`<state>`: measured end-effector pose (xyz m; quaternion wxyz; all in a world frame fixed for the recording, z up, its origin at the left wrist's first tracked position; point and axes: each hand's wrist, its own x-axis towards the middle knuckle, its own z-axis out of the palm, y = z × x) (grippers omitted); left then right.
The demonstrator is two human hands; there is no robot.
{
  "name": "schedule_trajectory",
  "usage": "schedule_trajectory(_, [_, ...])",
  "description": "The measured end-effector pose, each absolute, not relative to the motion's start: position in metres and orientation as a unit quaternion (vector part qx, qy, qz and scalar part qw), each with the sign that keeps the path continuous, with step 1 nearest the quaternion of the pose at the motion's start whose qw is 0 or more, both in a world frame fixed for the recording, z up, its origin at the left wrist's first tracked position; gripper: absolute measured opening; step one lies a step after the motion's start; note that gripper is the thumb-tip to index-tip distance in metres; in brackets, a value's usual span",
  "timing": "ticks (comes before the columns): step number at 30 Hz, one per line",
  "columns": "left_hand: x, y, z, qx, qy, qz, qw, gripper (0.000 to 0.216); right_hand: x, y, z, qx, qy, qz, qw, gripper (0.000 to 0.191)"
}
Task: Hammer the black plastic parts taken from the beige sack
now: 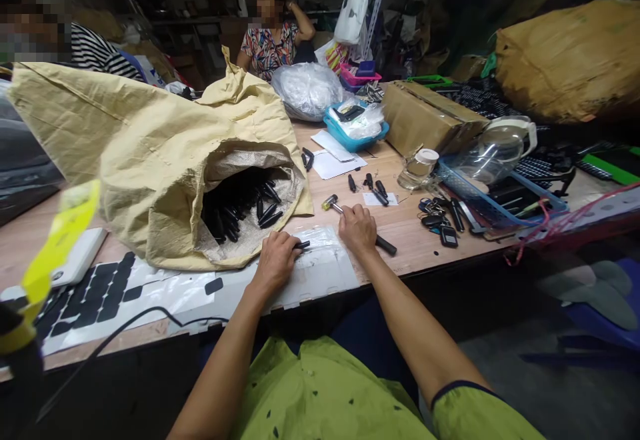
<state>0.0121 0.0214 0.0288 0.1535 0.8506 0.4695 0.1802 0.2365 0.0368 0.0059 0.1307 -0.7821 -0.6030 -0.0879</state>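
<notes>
One black piece (303, 245) in the left hand (278, 258), one hammer (386, 245) under the right hand (357, 229)

The left hand is nearly closed, thumb and fingers drawn together on the small dark piece, whose free end sticks out past the fingertips toward the right hand. It sits over a pale board (325, 275) with a shiny clear covering, at the near edge of the table (410, 235); whether the piece touches the board, I cannot tell.

The right hand, just beyond the board's right part, curls narrowly over the hammer's shaft. The head (330, 203) shows beyond the fingers, up and to the left, and the dark grip comes out on the wrist's right side. A gap separates the two hands, with the piece on the left of it.

Just beyond the left hand, a yellowish sack (160, 160) lies on its side, its mouth open toward the hands and many dark pieces (267, 216) showing inside. A few loose ones (381, 192) lie past the right hand, near a white paper (337, 163). Farther right are a bunch of keys (437, 219), a lidded glass jar (418, 172) and a blue basket (545, 203). Across the table sits a person in a patterned top (273, 47)
</notes>
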Motion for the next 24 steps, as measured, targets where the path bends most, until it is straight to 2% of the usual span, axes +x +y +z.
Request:
schedule_trajectory(6, [0.006,0.027,0.011,0.822,0.477,0.233,0.206,0.022,0.236,0.036,0.005,-0.779,-0.608,-0.083,0.134,0.027])
schedule_trajectory(13, [0.006,0.032,0.005,0.782,0.505,0.261,0.256,0.009,0.244,0.036,0.012,-0.775,-0.61,-0.027,0.16,0.027])
schedule_trajectory(17, [0.012,0.032,0.007,0.772,0.513,0.257,0.273,0.012,0.237,0.012,0.017,-0.743,-0.612,0.016,0.272,0.033])
schedule_trajectory(20, [0.015,0.03,0.008,0.761,0.525,0.263,0.274,0.021,0.22,-0.017,0.018,-0.646,-0.66,0.071,0.376,0.036])
schedule_trajectory(24, [0.015,0.028,0.007,0.758,0.524,0.28,0.269,0.018,0.198,-0.043,0.017,-0.566,-0.697,0.124,0.423,0.038])
